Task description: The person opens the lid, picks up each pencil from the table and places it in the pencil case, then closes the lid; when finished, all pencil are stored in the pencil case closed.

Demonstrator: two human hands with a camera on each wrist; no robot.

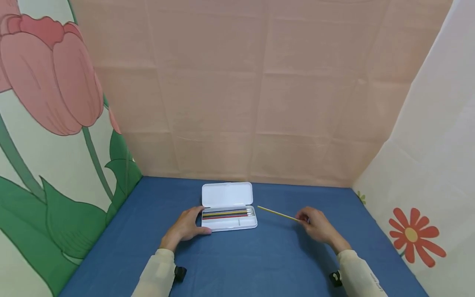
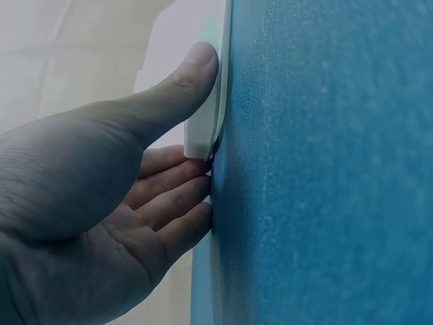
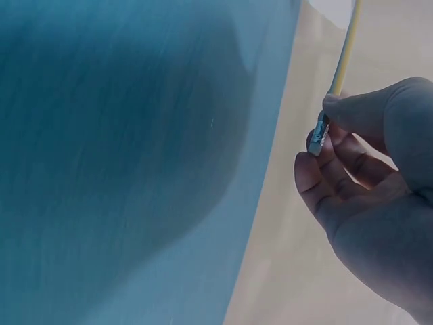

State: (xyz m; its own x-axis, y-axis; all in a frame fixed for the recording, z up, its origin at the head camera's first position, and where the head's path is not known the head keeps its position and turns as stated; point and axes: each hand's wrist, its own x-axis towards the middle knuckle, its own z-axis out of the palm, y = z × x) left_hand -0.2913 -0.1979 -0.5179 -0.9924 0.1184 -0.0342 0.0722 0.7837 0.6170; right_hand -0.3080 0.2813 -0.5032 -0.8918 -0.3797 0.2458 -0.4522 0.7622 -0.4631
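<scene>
A white pencil case lies on the blue cloth with its lid raised at the back. Several pencils, among them yellow and red ones, lie side by side in its rear compartment. My left hand holds the left end of the case, thumb along the front edge and fingers behind. Seen from the left wrist, the thumb presses the case's side. Off to the right, my right hand pinches a yellow pencil near its eraser end. The pencil's other end points left towards the case.
Blue cloth covers the table. A beige cloth wall rises behind it. On the left hangs a tulip-printed cloth, and on the right a white cloth with a red flower.
</scene>
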